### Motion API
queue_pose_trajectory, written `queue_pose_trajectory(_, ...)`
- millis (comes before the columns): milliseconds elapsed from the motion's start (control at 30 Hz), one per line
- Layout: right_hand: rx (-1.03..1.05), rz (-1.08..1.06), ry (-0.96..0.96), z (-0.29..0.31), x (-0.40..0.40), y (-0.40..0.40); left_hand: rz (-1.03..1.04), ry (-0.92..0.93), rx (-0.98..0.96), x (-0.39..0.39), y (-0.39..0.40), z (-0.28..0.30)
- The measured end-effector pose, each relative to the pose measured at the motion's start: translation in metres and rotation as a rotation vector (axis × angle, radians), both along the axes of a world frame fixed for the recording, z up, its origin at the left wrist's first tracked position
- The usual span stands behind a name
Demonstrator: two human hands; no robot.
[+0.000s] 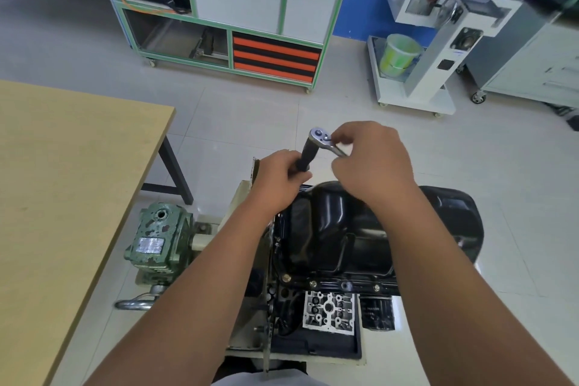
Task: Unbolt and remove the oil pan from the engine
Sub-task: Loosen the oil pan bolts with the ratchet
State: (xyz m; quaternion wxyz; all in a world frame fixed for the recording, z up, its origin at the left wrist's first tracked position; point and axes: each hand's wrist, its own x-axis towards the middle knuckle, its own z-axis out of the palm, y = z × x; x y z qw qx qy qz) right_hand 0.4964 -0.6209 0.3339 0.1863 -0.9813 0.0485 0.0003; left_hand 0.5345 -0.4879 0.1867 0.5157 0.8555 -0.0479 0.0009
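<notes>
A glossy black oil pan (341, 229) sits on top of the upturned engine (329, 313) on a stand. Bolts (313, 283) line its near flange. Above the pan's far edge I hold a ratchet wrench (319, 138). My left hand (279, 175) grips the black socket extension below the ratchet's head. My right hand (369, 160) curls round the chrome handle, fingers pinching near the head. The socket's lower end and the bolt under it are hidden behind my left hand.
A wooden table (62, 182) stands to the left. A green gearbox (156, 241) with a crank handle is fixed to the stand's left side. Across the tiled floor are a green-framed cabinet (238, 19) and a white wheeled machine (438, 50) with a green bucket.
</notes>
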Motion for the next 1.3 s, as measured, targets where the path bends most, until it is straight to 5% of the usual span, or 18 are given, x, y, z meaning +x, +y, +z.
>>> queue_pose_trajectory(67, 0.022, 0.006, -0.001, -0.001, -0.003, 0.000, -0.042, 0.017, 0.021, 0.003, 0.001, 0.001)
queue_pose_trajectory(200, 0.312, 0.158, 0.308, -0.003, -0.010, 0.005, -0.013, 0.041, -0.064, 0.005, 0.007, -0.003)
queue_pose_trajectory(367, -0.137, 0.027, -0.087, 0.002, -0.001, -0.002, 0.002, 0.041, 0.003, 0.007, 0.008, -0.007)
queue_pose_trajectory(567, 0.220, 0.193, 0.217, 0.000, -0.008, 0.006, 0.010, 0.017, -0.006, 0.005, 0.009, -0.019)
queue_pose_trajectory(733, -0.189, 0.072, -0.077, 0.006, 0.010, -0.010, 0.000, 0.079, -0.031, 0.003, 0.010, -0.026)
queue_pose_trajectory(900, 0.129, 0.303, 0.272, 0.004, 0.002, -0.004, 0.001, 0.008, 0.038, 0.002, 0.011, -0.028)
queue_pose_trajectory(1067, -0.470, 0.278, -0.083, 0.013, 0.025, -0.014, -0.040, 0.074, 0.008, 0.004, 0.012, -0.026)
queue_pose_trajectory(1233, -0.155, 0.400, 0.252, 0.008, 0.004, 0.003, -0.052, 0.041, 0.027, -0.001, 0.013, -0.032)
queue_pose_trajectory(1300, -0.200, 0.408, 0.242, 0.014, 0.011, 0.000, -0.048, 0.038, 0.030, -0.003, 0.013, -0.033)
